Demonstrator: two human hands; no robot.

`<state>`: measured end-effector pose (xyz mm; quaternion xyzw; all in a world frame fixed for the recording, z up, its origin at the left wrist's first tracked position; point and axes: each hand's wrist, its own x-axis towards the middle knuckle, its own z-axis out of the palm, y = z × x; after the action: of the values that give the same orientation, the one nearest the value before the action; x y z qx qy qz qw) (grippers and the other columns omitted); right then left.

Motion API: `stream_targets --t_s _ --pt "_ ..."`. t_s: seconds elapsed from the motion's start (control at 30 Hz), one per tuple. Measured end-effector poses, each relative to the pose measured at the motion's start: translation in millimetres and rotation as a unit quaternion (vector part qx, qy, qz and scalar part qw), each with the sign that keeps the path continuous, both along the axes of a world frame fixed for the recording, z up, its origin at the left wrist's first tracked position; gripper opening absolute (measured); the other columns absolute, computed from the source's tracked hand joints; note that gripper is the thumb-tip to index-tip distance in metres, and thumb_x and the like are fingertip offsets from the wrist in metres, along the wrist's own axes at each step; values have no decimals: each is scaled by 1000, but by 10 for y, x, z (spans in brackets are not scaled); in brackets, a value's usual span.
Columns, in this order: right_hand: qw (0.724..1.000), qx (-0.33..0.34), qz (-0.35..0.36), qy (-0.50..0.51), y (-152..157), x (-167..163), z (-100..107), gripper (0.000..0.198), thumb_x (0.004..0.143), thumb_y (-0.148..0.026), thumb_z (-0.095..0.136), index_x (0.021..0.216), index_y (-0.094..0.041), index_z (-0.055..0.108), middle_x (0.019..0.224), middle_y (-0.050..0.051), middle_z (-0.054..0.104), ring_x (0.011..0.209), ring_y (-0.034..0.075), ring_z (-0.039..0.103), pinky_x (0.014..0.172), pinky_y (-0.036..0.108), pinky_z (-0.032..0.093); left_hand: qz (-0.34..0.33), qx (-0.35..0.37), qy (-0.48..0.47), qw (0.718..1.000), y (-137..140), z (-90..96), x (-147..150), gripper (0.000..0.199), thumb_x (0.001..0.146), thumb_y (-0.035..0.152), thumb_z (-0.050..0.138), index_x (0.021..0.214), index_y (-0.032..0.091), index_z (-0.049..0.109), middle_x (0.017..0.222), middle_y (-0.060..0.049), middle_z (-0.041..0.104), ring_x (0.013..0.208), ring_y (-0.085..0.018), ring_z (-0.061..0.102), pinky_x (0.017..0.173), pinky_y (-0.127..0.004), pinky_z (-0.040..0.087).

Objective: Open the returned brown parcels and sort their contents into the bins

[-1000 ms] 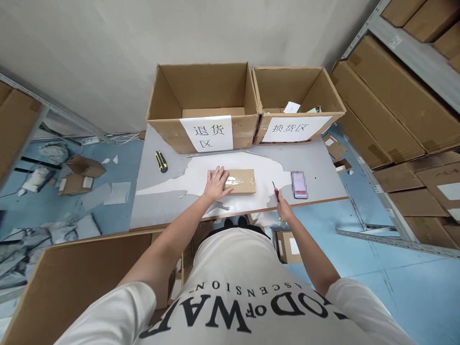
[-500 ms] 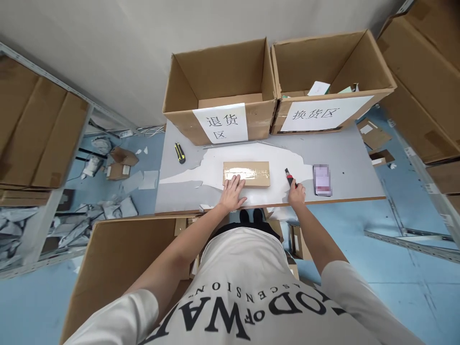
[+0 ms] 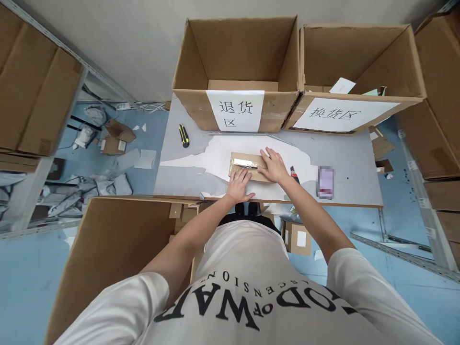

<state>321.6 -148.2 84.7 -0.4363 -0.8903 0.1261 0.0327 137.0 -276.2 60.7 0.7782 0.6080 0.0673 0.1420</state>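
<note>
A small brown cardboard box [image 3: 239, 159] lies on white paper on the table, with shiny tape along its top and a dark slit through the middle. My left hand [image 3: 239, 185] holds its near side, fingers on the top by the slit and thumb spread to the right. Around the right end of the box is my right hand [image 3: 275, 166], fingers over the far corner and thumb near the slit. Just beyond my right wrist lies a red and black utility knife [image 3: 294, 175], partly hidden by the forearm.
Two large open cartons, a left one [image 3: 192, 110] and a right one [image 3: 305, 112], stand at the back with paper labels. A yellow and black utility knife [image 3: 184, 135] lies at left, a phone [image 3: 326, 182] at right. A big open carton [image 3: 118, 239] stands below left.
My right hand has let go of the red utility knife on the table and moved left onto the box. A slit now shows in the box's taped top. The view has shifted.
</note>
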Motion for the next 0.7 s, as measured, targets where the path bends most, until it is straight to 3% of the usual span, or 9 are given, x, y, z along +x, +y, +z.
stream_targets --t_s 0.2,0.37,0.43,0.53,0.7 --pt "990 0 95 -104 37 -157 10 54 97 -32 35 148 -16 31 148 20 40 130 33 41 109 56 23 6 4 -7 1000 14 -44 1 88 71 58 62 143 13 40 152 -16 36 142 -34 27 118 -51 13" --pt "982 -35 102 -153 267 -184 199 43 97 -17 26 135 -15 45 129 19 59 105 28 59 87 38 42 5 5 4 1000 -40 -93 -7 91 71 58 62 146 13 35 156 -16 29 145 -34 22 119 -51 11" --pt "982 -64 84 -158 424 -202 292 38 98 -25 29 128 -17 50 113 16 67 92 27 63 78 34 42 0 3 7 1000 -49 -98 -14 92 72 58 61 147 14 33 157 -15 26 146 -33 20 119 -50 10" --pt "988 -75 27 -135 649 -203 358 41 99 -43 29 118 -20 58 102 14 70 88 26 63 73 32 39 -5 -2 8 1000 -22 -80 -31 94 72 58 61 149 14 30 158 -14 24 147 -34 18 119 -50 9" --pt "983 -149 -84 -69 900 -170 240 60 94 -62 31 89 -17 69 93 11 70 85 22 61 69 29 39 -17 -17 3 1000 -9 -30 -67 93 72 54 62 149 14 29 159 -15 22 147 -33 15 119 -50 8"
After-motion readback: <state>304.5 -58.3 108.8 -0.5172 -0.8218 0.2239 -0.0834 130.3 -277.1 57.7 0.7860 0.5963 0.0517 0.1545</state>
